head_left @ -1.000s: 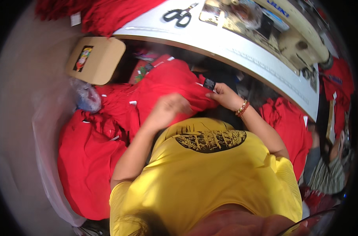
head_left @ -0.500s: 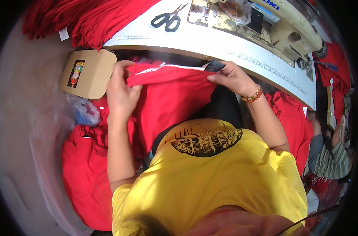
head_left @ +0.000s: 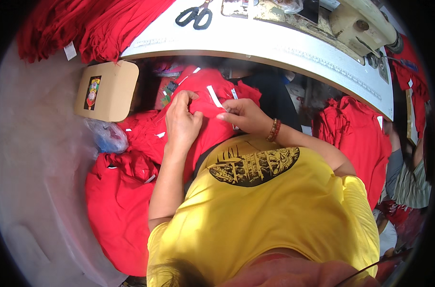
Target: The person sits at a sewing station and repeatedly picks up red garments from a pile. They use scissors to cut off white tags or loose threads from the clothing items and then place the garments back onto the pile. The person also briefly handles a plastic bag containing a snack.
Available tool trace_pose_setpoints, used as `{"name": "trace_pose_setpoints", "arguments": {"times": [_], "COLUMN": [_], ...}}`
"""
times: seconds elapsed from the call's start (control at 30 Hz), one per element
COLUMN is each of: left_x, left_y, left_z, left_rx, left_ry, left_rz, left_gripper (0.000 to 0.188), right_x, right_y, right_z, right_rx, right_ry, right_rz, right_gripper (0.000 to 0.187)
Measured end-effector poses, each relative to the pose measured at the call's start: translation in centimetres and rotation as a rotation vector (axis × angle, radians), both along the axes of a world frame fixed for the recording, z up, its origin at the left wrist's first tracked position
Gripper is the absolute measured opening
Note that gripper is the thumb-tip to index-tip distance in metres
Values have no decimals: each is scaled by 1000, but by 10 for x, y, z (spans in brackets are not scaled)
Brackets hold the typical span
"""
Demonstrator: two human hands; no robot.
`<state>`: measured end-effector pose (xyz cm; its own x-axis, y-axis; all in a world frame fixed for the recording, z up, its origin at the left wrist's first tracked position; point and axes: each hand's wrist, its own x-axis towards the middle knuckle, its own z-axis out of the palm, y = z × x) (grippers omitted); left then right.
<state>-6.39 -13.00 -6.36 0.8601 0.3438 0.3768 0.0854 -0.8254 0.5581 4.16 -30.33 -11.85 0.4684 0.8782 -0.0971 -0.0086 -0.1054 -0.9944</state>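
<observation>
A piece of red fabric (head_left: 209, 129) lies bunched over my lap, below the front edge of the table. My left hand (head_left: 183, 122) is closed on it, with thumb and fingers curled together. To the right, my right hand (head_left: 248, 116) pinches the same fabric beside a narrow white strip (head_left: 213, 96). The exact spot under the fingertips is partly hidden. A beaded bracelet (head_left: 274, 130) circles my right wrist.
Black-handled scissors (head_left: 195, 16) lie on the white table (head_left: 255, 43), with a sewing machine (head_left: 358, 26) at its right. Red cloth piles (head_left: 114, 210) stand on both sides. A cardboard box (head_left: 117, 91) is left, near a plastic bag (head_left: 107, 136). Another person's striped clothing (head_left: 412, 186) shows far right.
Both hands have come closer together and lower. The red fabric, earlier stretched between them with its white edge and a dark piece at the right, is now bunched on my lap.
</observation>
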Motion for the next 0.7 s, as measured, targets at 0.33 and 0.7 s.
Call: {"name": "trace_pose_setpoints", "arguments": {"times": [0.33,0.7], "left_x": [-10,35], "left_y": [-46,-42], "left_z": [19,-17], "left_rx": [-305,-568], "left_ry": [443,37], "left_rz": [-501,-220], "left_gripper": [23,22], "right_x": [49,18], "right_y": [-16,-17], "right_z": [3,5], "right_rx": [77,165], "right_ry": [-193,134], "right_rz": [-371,-293], "right_gripper": [19,19]}}
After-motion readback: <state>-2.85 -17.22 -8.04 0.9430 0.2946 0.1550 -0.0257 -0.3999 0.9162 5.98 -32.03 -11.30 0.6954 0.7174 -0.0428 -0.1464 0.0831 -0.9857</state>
